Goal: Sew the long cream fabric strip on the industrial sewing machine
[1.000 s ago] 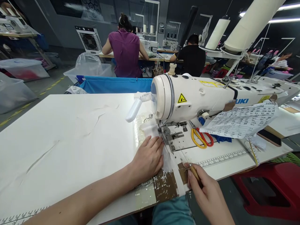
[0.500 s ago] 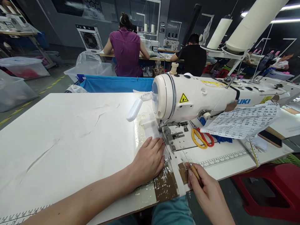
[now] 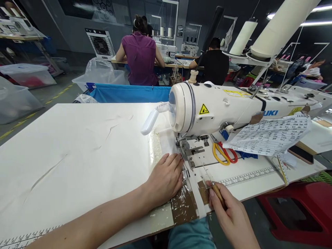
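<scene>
My left hand (image 3: 167, 178) lies flat, fingers forward, on thin white fabric (image 3: 167, 138) just left of the presser foot (image 3: 178, 140) of a white sewing machine (image 3: 212, 107). In my right hand (image 3: 225, 204), near the table's front edge, is an awl (image 3: 218, 193) with a wooden handle. Its thin metal tip points forward over the table, toward the machine bed. A narrow white strip (image 3: 198, 197) runs from the needle area to the front edge, between my hands. What lies under my left palm is hidden.
Scissors (image 3: 224, 154) with yellow and red handles lie right of the needle. A written paper sheet (image 3: 269, 135) hangs from the machine, near a phone (image 3: 301, 154). Thread cones (image 3: 243, 36) stand above. A red stool (image 3: 298, 211) is at right. Two people work at machines ahead.
The white fabric beside the needle lies slightly differently, a little farther back. Both hands keep nearly the same place, and the awl stays in my right hand.
</scene>
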A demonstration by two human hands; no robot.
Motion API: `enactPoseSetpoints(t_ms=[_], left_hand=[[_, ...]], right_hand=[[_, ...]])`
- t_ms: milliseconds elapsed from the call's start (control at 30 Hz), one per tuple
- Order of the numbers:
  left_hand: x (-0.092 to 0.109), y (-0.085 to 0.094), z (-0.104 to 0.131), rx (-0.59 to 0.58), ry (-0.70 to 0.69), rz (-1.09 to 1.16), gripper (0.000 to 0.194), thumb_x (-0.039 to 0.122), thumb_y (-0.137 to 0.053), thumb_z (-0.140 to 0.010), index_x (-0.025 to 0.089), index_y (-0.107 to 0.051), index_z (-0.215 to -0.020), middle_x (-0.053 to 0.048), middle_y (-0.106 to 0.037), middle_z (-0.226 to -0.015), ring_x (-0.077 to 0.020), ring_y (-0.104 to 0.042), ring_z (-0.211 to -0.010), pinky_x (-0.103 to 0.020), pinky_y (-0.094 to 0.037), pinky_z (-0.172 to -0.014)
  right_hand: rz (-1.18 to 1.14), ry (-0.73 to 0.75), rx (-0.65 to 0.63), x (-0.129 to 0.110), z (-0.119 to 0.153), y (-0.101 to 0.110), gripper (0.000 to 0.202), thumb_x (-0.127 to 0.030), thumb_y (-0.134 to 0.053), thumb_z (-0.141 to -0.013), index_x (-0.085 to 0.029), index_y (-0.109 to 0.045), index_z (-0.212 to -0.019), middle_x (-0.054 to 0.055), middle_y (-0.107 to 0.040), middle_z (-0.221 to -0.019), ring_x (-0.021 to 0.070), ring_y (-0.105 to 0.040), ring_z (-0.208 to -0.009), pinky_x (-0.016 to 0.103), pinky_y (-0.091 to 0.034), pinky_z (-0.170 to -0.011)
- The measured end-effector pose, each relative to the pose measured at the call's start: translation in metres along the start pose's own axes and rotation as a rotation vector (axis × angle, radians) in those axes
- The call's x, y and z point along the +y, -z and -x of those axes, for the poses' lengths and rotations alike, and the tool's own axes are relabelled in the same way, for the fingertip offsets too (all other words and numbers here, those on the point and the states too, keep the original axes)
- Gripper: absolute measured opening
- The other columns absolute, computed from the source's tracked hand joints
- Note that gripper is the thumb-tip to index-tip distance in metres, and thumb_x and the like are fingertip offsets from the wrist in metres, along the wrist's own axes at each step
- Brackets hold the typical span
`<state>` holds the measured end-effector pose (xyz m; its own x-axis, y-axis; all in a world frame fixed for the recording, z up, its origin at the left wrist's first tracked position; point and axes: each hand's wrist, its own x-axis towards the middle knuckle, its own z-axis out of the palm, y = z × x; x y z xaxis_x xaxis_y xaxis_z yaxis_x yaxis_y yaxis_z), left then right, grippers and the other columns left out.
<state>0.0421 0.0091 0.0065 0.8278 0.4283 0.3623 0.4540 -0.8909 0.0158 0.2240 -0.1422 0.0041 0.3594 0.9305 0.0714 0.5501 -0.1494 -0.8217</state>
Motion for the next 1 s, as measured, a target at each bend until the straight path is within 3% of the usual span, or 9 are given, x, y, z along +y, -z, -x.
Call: enactPoseSetpoints(t_ms=[167,267,400,533,667,767,1000], left_hand=[[-0.002,-0.001,-0.001,-0.014,0.014,0.006,0.042,0.027,-0.037,-0.100,0.005,-0.057,-0.130,-0.017,-0.056,-0.135,-0.0299,-0.049,-0.126,-0.046,-0.038,-0.108],[-0.004,-0.004,-0.002,-0.001,0.013,0.002,0.043,0.026,-0.037,-0.099,0.004,-0.056,-0.131,-0.017,-0.056,-0.135,-0.0302,-0.049,-0.126,-0.046,-0.039,-0.108],[-0.008,-0.008,-0.003,0.028,0.019,-0.006,0.043,0.025,-0.038,-0.099,0.002,-0.056,-0.131,-0.019,-0.056,-0.135,-0.0312,-0.049,-0.127,-0.047,-0.040,-0.108],[-0.012,-0.008,-0.005,0.029,0.029,0.021,0.043,0.024,-0.040,-0.098,0.000,-0.054,-0.131,-0.020,-0.055,-0.133,-0.0323,-0.048,-0.125,-0.048,-0.042,-0.106],[-0.017,-0.007,-0.011,0.009,0.068,0.065,0.038,0.021,-0.042,-0.096,0.001,-0.056,-0.126,-0.018,-0.057,-0.124,-0.0298,-0.054,-0.110,-0.045,-0.050,-0.096],[-0.020,-0.008,-0.014,0.034,0.066,0.095,0.034,0.018,-0.044,-0.094,0.003,-0.058,-0.120,-0.018,-0.059,-0.119,-0.0291,-0.055,-0.105,-0.044,-0.052,-0.092],[-0.023,-0.010,-0.013,0.081,0.050,0.131,0.033,0.009,-0.044,-0.087,0.006,-0.059,-0.116,-0.017,-0.061,-0.116,-0.0285,-0.056,-0.108,-0.044,-0.053,-0.092]], right_hand=[[-0.083,-0.049,0.064,0.000,0.004,-0.003,0.033,-0.049,-0.055,-0.098,-0.023,-0.065,-0.117,0.005,-0.071,-0.109,0.0212,-0.066,-0.095,0.021,-0.051,-0.083],[-0.124,-0.071,0.107,-0.005,0.005,-0.004,0.037,-0.048,-0.052,-0.100,-0.026,-0.058,-0.128,0.004,-0.067,-0.122,0.0204,-0.062,-0.113,0.018,-0.050,-0.087],[-0.099,0.017,0.094,-0.011,0.004,-0.010,0.033,-0.042,-0.045,-0.105,-0.030,-0.051,-0.135,0.002,-0.068,-0.117,0.0168,-0.065,-0.105,0.017,-0.053,-0.081],[-0.014,0.313,0.065,-0.018,-0.006,-0.026,0.026,-0.028,-0.044,-0.106,-0.029,-0.056,-0.129,0.003,-0.067,-0.117,0.0175,-0.064,-0.110,0.020,-0.053,-0.086],[0.135,0.512,0.053,-0.028,-0.022,-0.042,0.028,-0.019,-0.039,-0.104,-0.021,-0.056,-0.126,0.007,-0.066,-0.099,0.0214,-0.068,-0.091,0.028,-0.056,-0.073],[0.256,0.563,0.073,-0.032,-0.034,-0.050,0.028,-0.017,-0.037,-0.103,-0.014,-0.057,-0.122,0.010,-0.066,-0.096,0.0231,-0.068,-0.080,0.032,-0.055,-0.066],[0.476,0.602,0.147,-0.033,-0.044,-0.060,0.032,-0.015,-0.033,-0.102,-0.008,-0.059,-0.119,0.013,-0.069,-0.094,0.0255,-0.071,-0.076,0.032,-0.053,-0.056]])
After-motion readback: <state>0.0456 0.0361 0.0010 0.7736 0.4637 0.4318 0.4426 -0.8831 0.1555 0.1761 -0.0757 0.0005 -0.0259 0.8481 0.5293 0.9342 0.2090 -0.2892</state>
